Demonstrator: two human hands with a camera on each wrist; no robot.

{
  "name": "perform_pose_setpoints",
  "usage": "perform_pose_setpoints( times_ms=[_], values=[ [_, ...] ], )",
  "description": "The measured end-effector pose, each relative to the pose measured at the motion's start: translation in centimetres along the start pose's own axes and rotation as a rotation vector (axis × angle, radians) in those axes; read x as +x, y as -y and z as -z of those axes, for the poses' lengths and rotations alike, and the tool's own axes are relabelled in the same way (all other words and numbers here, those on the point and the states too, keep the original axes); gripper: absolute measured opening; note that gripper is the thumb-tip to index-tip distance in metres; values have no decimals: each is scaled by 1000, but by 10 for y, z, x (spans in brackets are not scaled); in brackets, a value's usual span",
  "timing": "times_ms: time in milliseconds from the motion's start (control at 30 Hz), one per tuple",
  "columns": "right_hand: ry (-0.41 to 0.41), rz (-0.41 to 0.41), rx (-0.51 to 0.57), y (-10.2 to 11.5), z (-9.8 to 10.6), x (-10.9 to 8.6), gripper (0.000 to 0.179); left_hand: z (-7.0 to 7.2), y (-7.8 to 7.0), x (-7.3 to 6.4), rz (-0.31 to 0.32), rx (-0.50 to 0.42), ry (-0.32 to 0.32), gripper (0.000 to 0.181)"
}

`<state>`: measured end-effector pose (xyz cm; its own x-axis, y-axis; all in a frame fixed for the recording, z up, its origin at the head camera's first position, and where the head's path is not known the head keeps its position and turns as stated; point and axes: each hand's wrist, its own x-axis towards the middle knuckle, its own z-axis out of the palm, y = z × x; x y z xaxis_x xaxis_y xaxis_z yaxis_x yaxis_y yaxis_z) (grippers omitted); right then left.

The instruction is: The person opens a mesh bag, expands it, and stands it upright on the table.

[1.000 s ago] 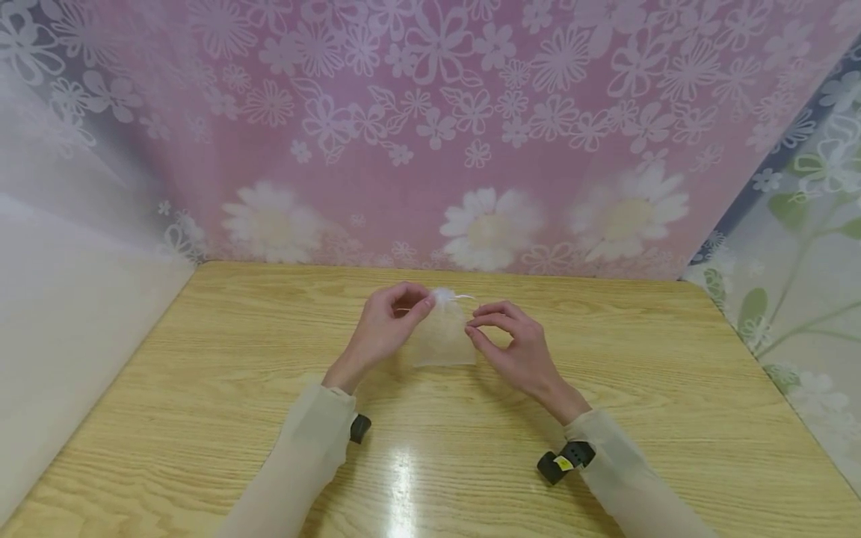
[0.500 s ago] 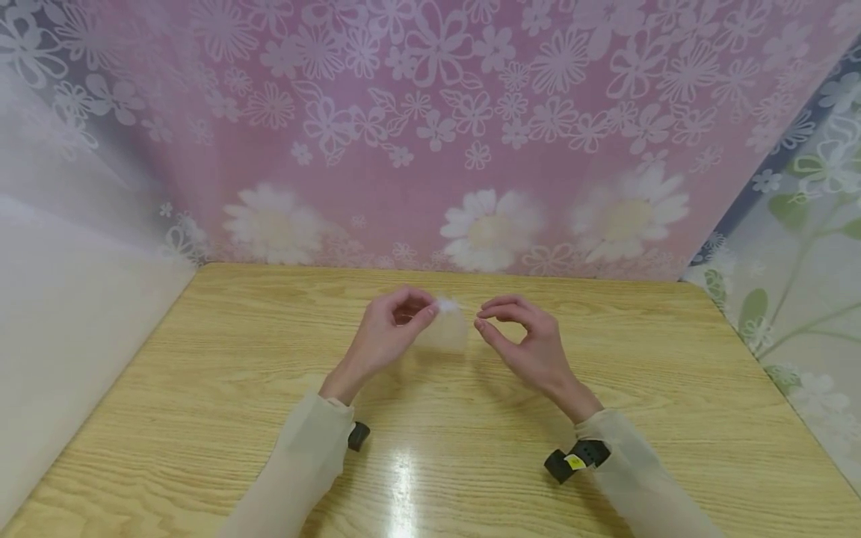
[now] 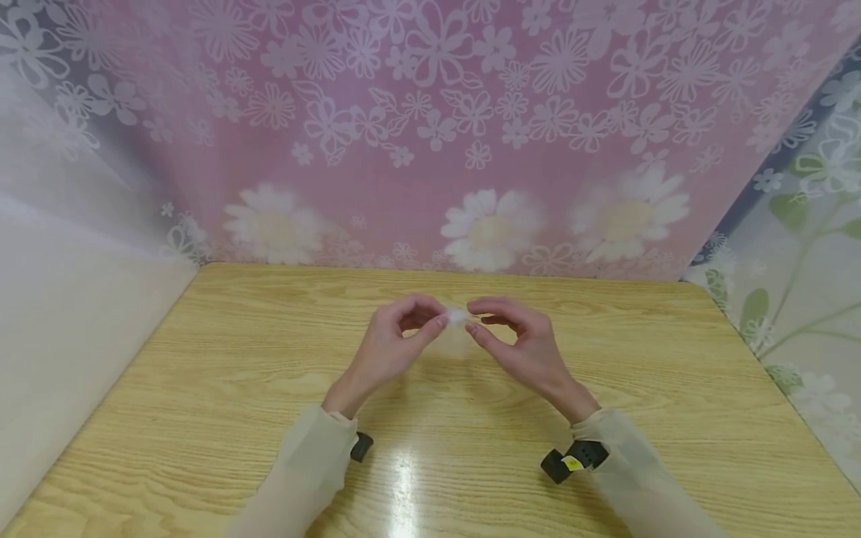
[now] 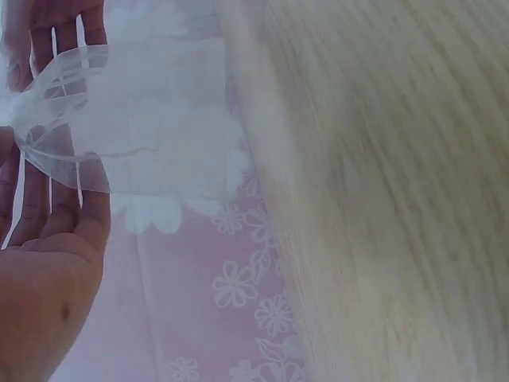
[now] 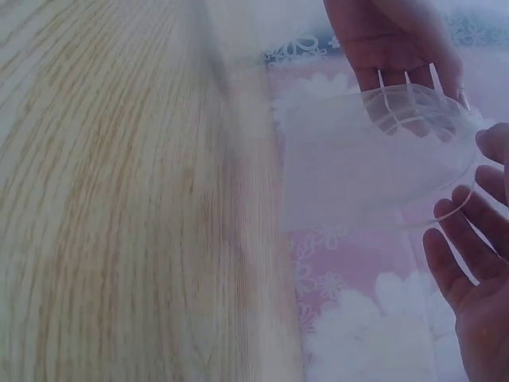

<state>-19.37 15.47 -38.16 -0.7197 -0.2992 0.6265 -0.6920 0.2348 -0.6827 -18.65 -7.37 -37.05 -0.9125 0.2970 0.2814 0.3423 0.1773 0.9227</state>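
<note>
A sheer white drawstring bag [image 3: 455, 317] hangs by its gathered neck between the two hands, above the table. My left hand [image 3: 401, 336] pinches the neck, its other fingers lying behind the sheer cloth in the right wrist view. My right hand [image 3: 521, 341] is at the other side of the neck, thumb and index finger apart; in the right wrist view its thumb is close to the neck and the other fingers are spread. A thin white cord runs along the bag [image 4: 183, 103] in the left wrist view. Whether the right fingertips touch the neck is hard to tell.
The wood-grain table [image 3: 235, 359] lies under both arms. A pink flowered curtain [image 3: 377, 187] rises at its back edge, with pale cloth [image 3: 81, 276] on the left and flowered cloth [image 3: 807, 314] on the right. Each wrist wears a black camera strap [image 3: 584, 456].
The bag has been lifted and tilted, so less of it shows from above. My left hand has moved slightly right; my right hand drew away, then came back towards the neck.
</note>
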Motion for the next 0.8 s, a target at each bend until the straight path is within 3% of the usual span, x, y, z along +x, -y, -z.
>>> perform_pose_setpoints(
  times_ms=[267, 800],
  values=[
    [25, 34, 75, 2, -6, 0, 23, -2, 3, -5, -16, -52, 32, 14],
    [47, 87, 57, 8, -11, -8, 23, 0, 5, -14, -75, 7, 41, 6]
  ],
)
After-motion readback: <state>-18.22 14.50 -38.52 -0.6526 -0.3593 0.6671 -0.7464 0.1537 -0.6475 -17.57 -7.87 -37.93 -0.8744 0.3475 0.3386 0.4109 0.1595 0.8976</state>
